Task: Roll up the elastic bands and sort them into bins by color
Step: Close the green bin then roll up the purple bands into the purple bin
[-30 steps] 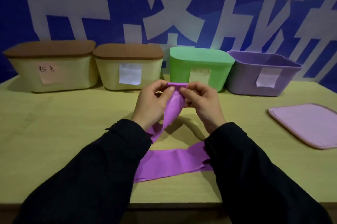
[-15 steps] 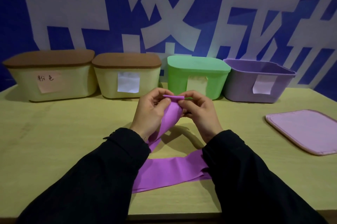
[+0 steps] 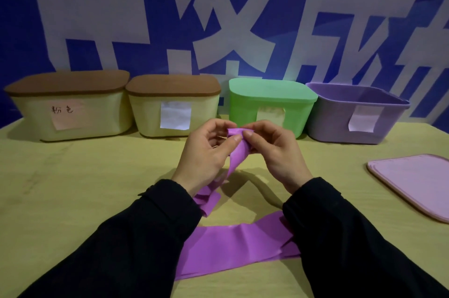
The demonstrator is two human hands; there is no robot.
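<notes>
A long purple elastic band (image 3: 237, 246) lies across the near part of the table, and its upper end rises between my hands. My left hand (image 3: 206, 152) and my right hand (image 3: 274, 149) both pinch that end above the table, where it is folded into a small roll at my fingertips. Along the back stand a lidless purple bin (image 3: 357, 113), a green bin (image 3: 269, 103) with its lid on, and two cream bins (image 3: 68, 108) (image 3: 175, 105) with brown lids. Each bin carries a paper label.
A pink-purple lid (image 3: 413, 181) lies flat on the table at the right. The wooden table (image 3: 85, 188) stretches out to the left of my arms. A blue wall with large white characters (image 3: 230, 18) stands right behind the bins.
My hands have kept turning the band's top end, which now looks more tightly folded. The hanging strip has bunched near my left wrist. The camera has tilted up slightly.
</notes>
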